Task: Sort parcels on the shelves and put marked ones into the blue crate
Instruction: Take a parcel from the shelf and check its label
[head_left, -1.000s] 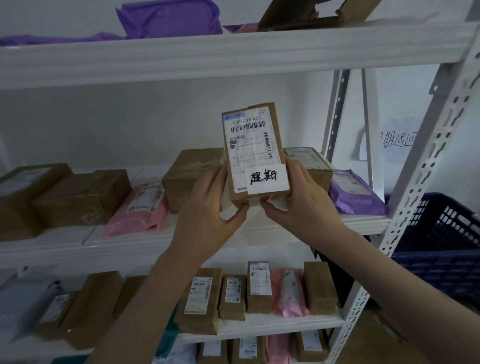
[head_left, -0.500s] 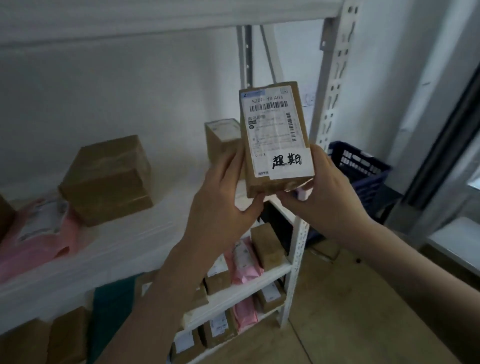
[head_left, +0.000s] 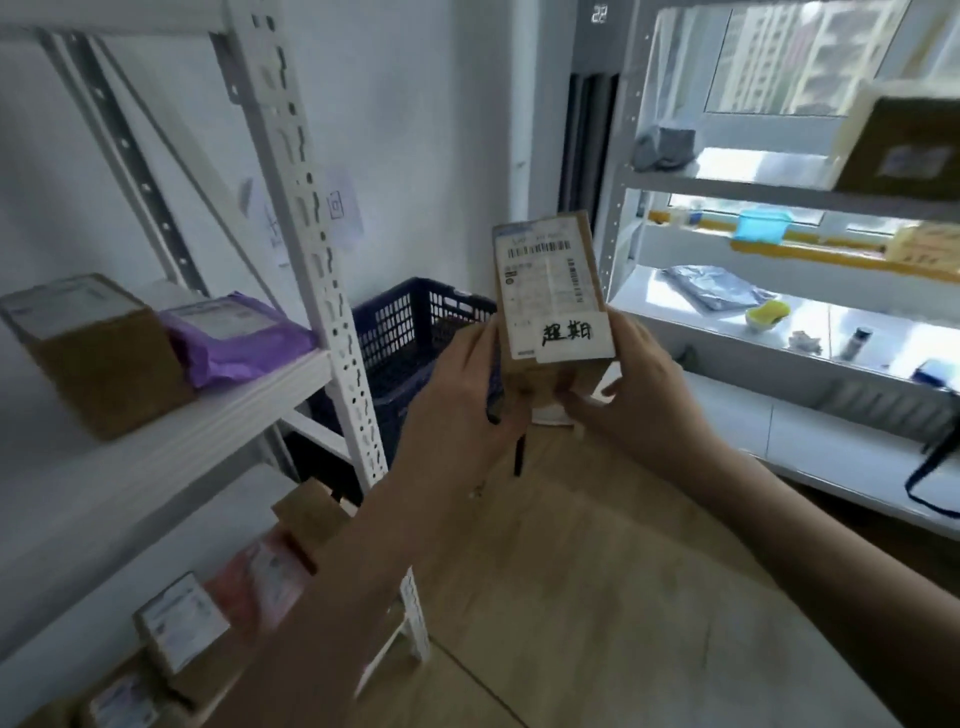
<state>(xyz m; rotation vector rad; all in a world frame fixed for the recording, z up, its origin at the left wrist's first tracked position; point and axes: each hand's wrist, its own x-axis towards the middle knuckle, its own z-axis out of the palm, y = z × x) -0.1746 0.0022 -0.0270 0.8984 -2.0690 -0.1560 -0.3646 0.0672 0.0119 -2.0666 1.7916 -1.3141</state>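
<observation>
1. A small brown parcel (head_left: 550, 296) is held upright between both hands, its label side turned toward the camera; a white slip with handwritten black characters is stuck across the lower part of the label.
2. The parcel's lower left edge is gripped by the left hand (head_left: 460, 410), fingers curled round it, the thumb lying up along the side.
3. The parcel's lower right corner is gripped by the right hand (head_left: 639, 395), the fingers wrapped behind it and the thumb pressed at the bottom front.
4. Wooden floor (head_left: 597, 597) is seen below both forearms.
5. Just behind the left hand, and partly hidden by it and the parcel, a blue crate (head_left: 405, 332) stands on the floor; what it contains cannot be told.
6. Left of the left hand, a white perforated post (head_left: 311, 249) of a rack rises between the hands and the rack's boards.
7. Further left of that hand, on the rack's board at about hand height, a purple bag (head_left: 234, 332) lies just beside a brown box (head_left: 98, 353).
8. Below and left of the left forearm, more labelled boxes (head_left: 182, 623) and a pink bag (head_left: 265, 577) are seen on a lower board, blurred.
9. Right of and beyond the right hand, a second white rack (head_left: 779, 187) stands against a bright window, with a grey bag (head_left: 711, 291), a yellow item (head_left: 768, 313) and other small things on it, too blurred to be told.
</observation>
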